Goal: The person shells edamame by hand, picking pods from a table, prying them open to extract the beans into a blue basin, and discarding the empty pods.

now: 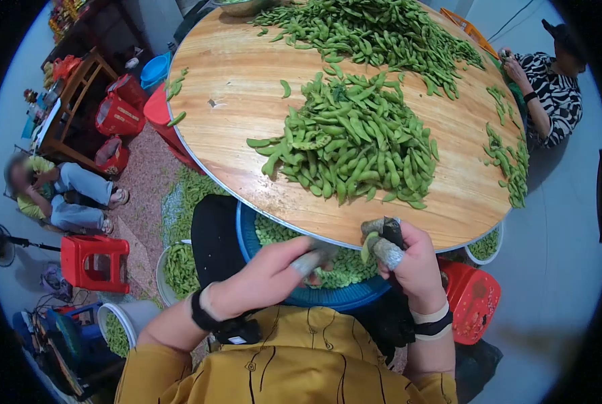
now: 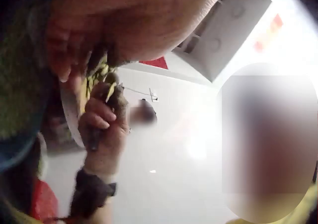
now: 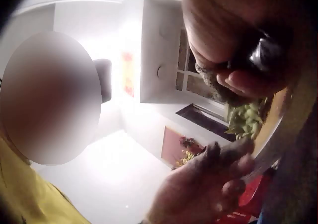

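The right hand [image 1: 415,262], its fingertips wrapped in greyish tape, has its fingers curled and grips a green pod [image 1: 368,247] just beyond the near edge of the wooden surface [image 1: 223,131]. A dark item [image 1: 392,233] shows beside the pod, partly covered by the fingers; what it is cannot be made out.

The left hand [image 1: 262,271] hovers over the blue basket [image 1: 247,232], its thumb wrapped too. Its fingertips are blurred and partly hidden, so whether they are closed on anything cannot be told. Pale green beans [image 1: 355,266] lie in the basket, whose far side is hidden under the surface.

A pile of pods [image 1: 358,141] rests on the surface near its front edge; a larger heap [image 1: 375,34] behind it is cut off by the frame's top. Both wrist views are dim and smeared around the fingers.
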Demonstrator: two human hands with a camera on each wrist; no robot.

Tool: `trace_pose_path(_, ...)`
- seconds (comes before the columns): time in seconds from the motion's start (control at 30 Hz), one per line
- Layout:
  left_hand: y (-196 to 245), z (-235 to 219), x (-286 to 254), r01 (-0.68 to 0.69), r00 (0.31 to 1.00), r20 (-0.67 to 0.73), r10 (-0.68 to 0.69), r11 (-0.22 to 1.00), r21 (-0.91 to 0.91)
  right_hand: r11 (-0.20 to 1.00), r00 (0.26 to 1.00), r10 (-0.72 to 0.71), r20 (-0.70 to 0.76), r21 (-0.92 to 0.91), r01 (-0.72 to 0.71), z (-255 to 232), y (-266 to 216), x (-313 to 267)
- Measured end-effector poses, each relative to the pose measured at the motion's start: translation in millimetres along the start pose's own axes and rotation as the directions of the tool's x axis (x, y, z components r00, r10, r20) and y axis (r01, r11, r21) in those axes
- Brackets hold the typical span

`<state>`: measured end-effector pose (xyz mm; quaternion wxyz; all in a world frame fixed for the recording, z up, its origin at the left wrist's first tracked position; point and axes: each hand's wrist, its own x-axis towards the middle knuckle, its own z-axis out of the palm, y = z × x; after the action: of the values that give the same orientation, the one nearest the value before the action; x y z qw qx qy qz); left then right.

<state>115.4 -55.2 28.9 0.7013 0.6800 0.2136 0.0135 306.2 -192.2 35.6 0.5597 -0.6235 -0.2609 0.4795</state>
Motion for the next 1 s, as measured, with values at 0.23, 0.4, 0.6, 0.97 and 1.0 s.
trace_pose_path(0.23,-14,19,34,0.386,0.883,0.466,-0.052,0.645,-0.66,0.993,0.998,-0.019,0.053,0.114,0.013,-2,19,-16)
trace_pose_path(0.4,-12,18,24,0.231,0.957,0.288,-0.04,0.707,-0.668,0.998,0.998,-0.032,0.053,0.06,0.029,9,22,-18)
trace_pose_path(0.6,-16,18,19,-0.049,0.999,-0.029,0.042,0.931,-0.361,0.946,0.972,-0.2,0.125,-0.233,0.225,21,18,-26)
trace_pose_path(0.97,-11,11,16,-0.45,0.853,-0.036,0.521,0.768,0.455,0.975,0.984,-0.09,0.153,-0.189,0.118,18,10,-25)
trace_pose_path(1.0,-8,11,13,-0.247,0.967,-0.037,0.252,0.964,0.094,0.999,0.981,0.011,0.192,-0.038,-0.004,16,9,-25)
